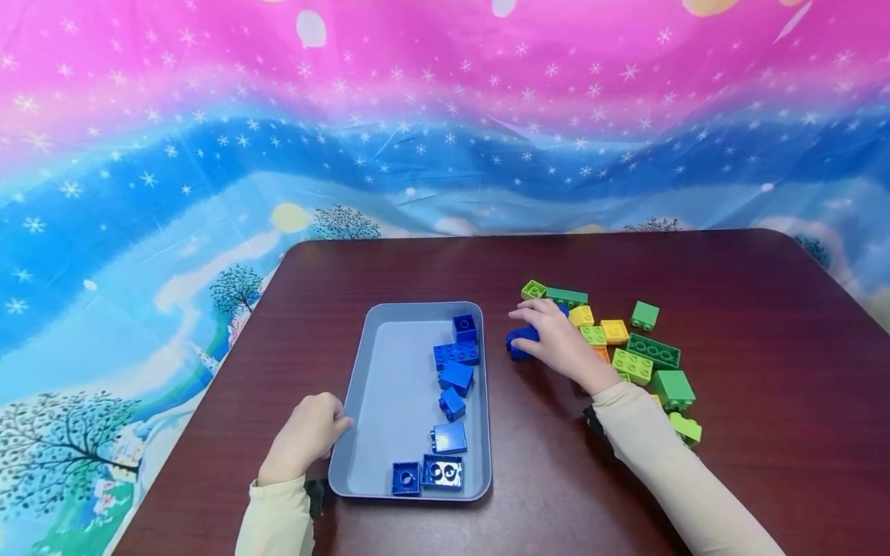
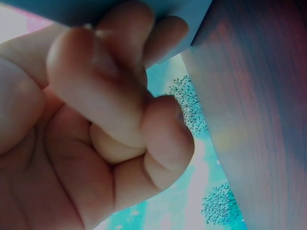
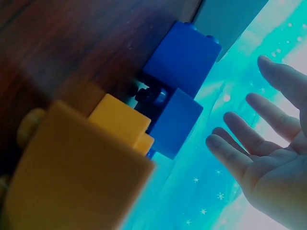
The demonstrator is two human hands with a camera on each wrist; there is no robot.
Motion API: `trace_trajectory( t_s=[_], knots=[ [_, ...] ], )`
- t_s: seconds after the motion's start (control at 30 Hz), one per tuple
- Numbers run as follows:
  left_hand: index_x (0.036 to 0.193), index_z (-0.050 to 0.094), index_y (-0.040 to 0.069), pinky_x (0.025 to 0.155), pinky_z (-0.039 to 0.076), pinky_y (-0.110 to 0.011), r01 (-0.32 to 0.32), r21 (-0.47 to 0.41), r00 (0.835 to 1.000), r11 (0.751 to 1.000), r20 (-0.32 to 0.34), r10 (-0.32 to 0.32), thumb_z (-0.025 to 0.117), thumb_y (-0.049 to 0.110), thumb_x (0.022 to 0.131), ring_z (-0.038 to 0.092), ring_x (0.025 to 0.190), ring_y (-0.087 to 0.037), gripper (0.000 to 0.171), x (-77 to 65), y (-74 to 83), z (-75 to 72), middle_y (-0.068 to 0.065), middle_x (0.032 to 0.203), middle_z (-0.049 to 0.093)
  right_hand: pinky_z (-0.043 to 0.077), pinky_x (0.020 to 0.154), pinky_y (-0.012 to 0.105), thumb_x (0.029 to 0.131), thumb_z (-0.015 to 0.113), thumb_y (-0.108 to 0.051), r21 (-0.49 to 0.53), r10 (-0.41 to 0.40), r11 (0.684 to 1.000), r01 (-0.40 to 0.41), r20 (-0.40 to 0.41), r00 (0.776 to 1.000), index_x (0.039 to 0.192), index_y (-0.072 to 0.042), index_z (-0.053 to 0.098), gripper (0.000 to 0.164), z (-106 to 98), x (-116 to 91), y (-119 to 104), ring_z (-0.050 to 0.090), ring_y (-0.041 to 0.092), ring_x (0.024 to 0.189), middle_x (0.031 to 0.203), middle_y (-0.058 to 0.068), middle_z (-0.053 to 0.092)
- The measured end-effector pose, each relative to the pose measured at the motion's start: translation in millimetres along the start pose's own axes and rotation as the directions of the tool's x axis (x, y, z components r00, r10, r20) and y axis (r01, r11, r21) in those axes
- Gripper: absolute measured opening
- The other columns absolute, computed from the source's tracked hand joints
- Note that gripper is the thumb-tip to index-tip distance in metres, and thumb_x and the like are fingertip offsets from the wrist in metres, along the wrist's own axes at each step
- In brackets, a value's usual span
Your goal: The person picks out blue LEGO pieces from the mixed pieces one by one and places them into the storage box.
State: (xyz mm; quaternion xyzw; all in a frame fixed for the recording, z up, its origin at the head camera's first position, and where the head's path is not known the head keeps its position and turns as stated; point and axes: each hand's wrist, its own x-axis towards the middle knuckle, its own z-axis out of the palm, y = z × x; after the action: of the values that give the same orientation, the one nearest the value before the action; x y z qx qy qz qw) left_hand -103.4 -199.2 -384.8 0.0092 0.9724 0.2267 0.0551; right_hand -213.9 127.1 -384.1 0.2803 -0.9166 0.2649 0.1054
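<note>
My right hand (image 1: 556,340) reaches over a blue brick (image 1: 521,342) at the left edge of a pile of toy bricks. In the right wrist view its fingers are spread and apart from two blue bricks (image 3: 182,62), holding nothing. My left hand (image 1: 306,432) rests beside the left wall of a grey tray (image 1: 389,340), fingers loosely curled with nothing visible in them; its thumb is close to the rim. Inside the tray, several blue bricks (image 1: 456,377) lie along the right side and the near end.
Right of the tray, yellow bricks (image 1: 614,332), light green bricks (image 1: 633,365) and dark green bricks (image 1: 653,351) lie loosely together on the brown table (image 1: 292,309). My right forearm hides some of them. A patterned cloth (image 1: 445,154) hangs behind the table.
</note>
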Motion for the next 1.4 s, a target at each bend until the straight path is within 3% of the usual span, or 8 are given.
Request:
trace_trajectory(
  t_s=[0.87,1.1,1.4],
  knots=[
    [0.048,0.039,0.009,0.044,0.039,-0.024,0.003,0.002,1.000,1.000,0.012,-0.003,0.062,0.002,0.080,0.044,0.035,-0.011,0.040,0.4,0.7,-0.4,0.000,0.041,0.035,0.036,0.090,0.048,0.078,0.068,-0.008,-0.025,0.058,0.998,-0.055,0.162,0.985,0.121,0.004,0.051,0.047,2.4,-2.7,10.4,0.036,0.036,0.117,0.126,0.022,0.045],
    [0.048,0.037,0.009,0.044,0.039,-0.024,0.012,0.003,1.000,1.000,0.021,-0.012,0.063,0.003,0.080,0.044,0.034,-0.011,0.042,0.4,0.5,-0.2,0.000,0.040,0.035,0.038,0.089,0.047,0.078,0.068,-0.009,-0.077,0.073,0.995,-0.058,0.218,0.973,0.123,0.001,0.050,0.049,3.9,-2.3,9.3,0.037,0.036,0.118,0.127,0.020,0.044],
    [0.047,0.033,0.011,0.042,0.038,-0.024,-0.025,0.007,1.000,1.000,-0.003,0.025,0.062,0.001,0.079,0.043,0.031,-0.007,0.045,1.4,-0.3,0.8,0.003,0.038,0.033,0.041,0.086,0.044,0.079,0.066,-0.004,-0.149,0.057,0.989,-0.020,0.249,0.967,0.122,0.001,0.051,0.046,6.5,-3.5,8.7,0.041,0.035,0.115,0.124,0.020,0.047]
  ],
)
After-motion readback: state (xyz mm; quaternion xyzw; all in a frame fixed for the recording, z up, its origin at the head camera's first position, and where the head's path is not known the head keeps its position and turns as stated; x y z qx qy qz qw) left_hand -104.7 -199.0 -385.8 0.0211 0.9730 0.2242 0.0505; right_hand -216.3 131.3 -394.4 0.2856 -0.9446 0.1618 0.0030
